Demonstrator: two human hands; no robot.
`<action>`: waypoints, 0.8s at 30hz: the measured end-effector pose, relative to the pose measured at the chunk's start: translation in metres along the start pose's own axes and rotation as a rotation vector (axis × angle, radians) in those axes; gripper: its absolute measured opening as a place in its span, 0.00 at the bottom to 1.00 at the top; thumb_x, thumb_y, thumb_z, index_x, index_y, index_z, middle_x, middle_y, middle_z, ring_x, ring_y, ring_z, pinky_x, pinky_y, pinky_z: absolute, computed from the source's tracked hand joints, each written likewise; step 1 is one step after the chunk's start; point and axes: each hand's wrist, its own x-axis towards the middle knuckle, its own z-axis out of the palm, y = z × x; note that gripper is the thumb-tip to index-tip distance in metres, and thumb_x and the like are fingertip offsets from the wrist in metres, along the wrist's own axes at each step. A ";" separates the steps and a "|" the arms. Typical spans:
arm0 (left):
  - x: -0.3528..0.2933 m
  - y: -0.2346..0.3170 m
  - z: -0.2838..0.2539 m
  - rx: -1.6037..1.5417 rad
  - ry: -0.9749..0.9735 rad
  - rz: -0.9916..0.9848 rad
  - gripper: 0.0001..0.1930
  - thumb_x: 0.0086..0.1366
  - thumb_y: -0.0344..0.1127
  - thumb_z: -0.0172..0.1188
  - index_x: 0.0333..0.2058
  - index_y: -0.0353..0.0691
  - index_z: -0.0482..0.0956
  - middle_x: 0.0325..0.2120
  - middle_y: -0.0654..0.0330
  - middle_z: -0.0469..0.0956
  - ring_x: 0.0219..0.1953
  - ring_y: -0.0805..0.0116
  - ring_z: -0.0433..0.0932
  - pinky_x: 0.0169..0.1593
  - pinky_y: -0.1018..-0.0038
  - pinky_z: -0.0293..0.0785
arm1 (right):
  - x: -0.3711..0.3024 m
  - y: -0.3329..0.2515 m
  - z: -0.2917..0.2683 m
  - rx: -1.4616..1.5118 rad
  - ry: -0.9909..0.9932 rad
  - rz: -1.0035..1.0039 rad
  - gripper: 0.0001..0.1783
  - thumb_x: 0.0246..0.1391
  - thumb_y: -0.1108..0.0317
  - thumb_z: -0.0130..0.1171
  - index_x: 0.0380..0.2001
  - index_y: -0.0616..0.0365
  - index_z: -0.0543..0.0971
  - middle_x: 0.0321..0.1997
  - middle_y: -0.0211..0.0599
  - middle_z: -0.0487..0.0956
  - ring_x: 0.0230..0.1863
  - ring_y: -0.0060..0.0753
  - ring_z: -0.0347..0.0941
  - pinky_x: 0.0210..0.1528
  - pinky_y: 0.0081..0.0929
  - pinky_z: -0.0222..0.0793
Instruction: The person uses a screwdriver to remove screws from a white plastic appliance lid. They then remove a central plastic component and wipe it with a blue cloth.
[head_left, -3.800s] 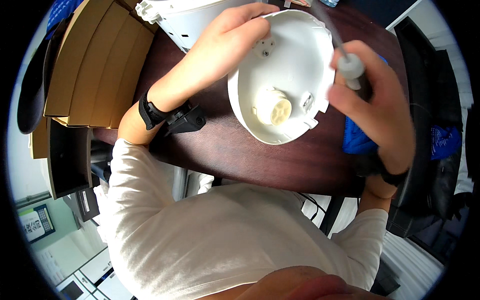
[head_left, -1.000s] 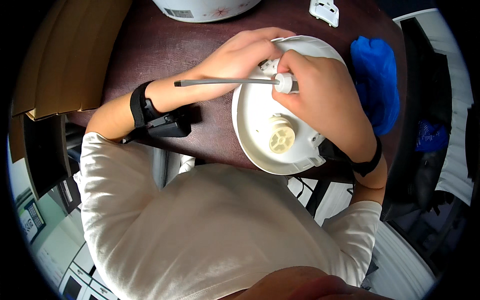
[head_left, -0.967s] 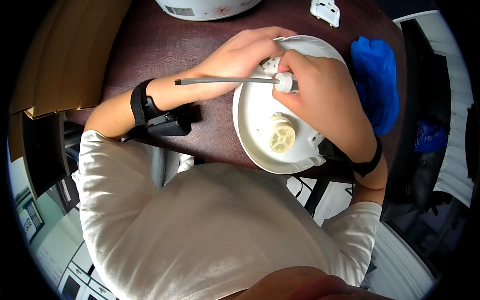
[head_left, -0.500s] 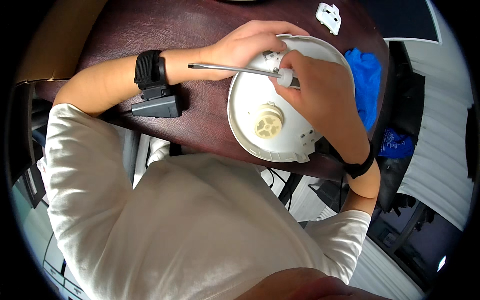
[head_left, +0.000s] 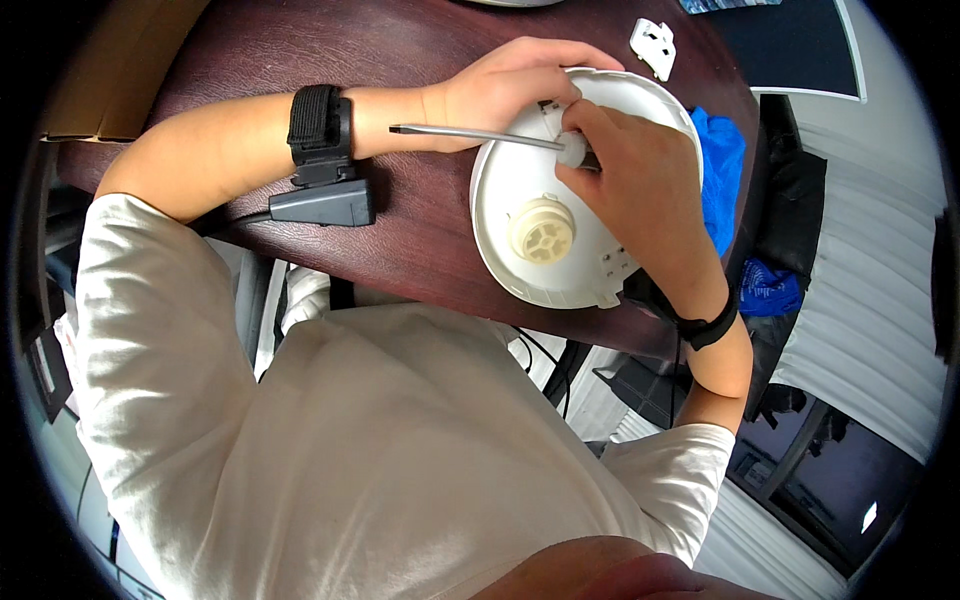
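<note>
A round white plastic appliance housing [head_left: 500, 200] leans up from the table edge, its hollow side toward me. A cream round coupling [head_left: 545, 232] sits inside near the lower rim. My left hand [head_left: 515, 85] grips the housing at its far upper-left rim. My right hand [head_left: 645, 175] is closed on a flat-blade screwdriver [head_left: 475, 133], held crosswise with its bare tip pointing left, away from the housing. The right fingertips reach inside the housing, beside a small fitting near the left hand. Whether they also pinch a small part there is hidden.
A small white plastic part [head_left: 653, 48] lies at the far right of the dark red table [head_left: 340, 60]. Blue cloth [head_left: 722, 180] lies right of the housing. A cardboard box [head_left: 120, 75] stands at the far left. A black device on a cable [head_left: 322, 205] hangs at my left wrist.
The whole view has shifted slightly. The housing tilts a little more, and its coupling shows at another angle. Both hands keep their hold, with the screwdriver still crosswise.
</note>
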 end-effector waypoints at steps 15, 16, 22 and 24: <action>0.001 -0.005 0.000 -0.077 0.072 0.023 0.24 0.57 0.30 0.42 0.53 0.31 0.67 0.47 0.55 0.73 0.48 0.73 0.70 0.52 0.76 0.66 | 0.003 -0.004 -0.009 -0.218 -0.073 -0.037 0.18 0.40 0.60 0.65 0.36 0.50 0.74 0.26 0.28 0.76 0.28 0.31 0.76 0.27 0.29 0.68; 0.001 -0.006 0.001 -0.066 0.093 0.055 0.22 0.58 0.30 0.43 0.52 0.32 0.68 0.43 0.57 0.74 0.44 0.74 0.71 0.48 0.77 0.68 | 0.004 -0.004 -0.011 -0.234 -0.069 -0.048 0.18 0.39 0.60 0.65 0.36 0.49 0.75 0.26 0.28 0.76 0.28 0.32 0.76 0.27 0.29 0.68; -0.006 0.002 0.000 0.014 0.101 -0.010 0.25 0.56 0.30 0.42 0.54 0.29 0.66 0.47 0.55 0.74 0.48 0.73 0.71 0.52 0.76 0.67 | 0.002 0.028 -0.039 0.146 0.016 0.114 0.11 0.41 0.64 0.65 0.30 0.55 0.77 0.22 0.31 0.78 0.24 0.32 0.75 0.26 0.25 0.68; -0.004 0.006 0.000 0.001 0.080 -0.023 0.26 0.56 0.32 0.43 0.55 0.28 0.65 0.47 0.54 0.73 0.48 0.71 0.72 0.52 0.76 0.67 | -0.001 0.057 -0.050 0.312 0.108 0.293 0.08 0.45 0.66 0.61 0.27 0.58 0.78 0.21 0.31 0.78 0.22 0.23 0.73 0.26 0.20 0.67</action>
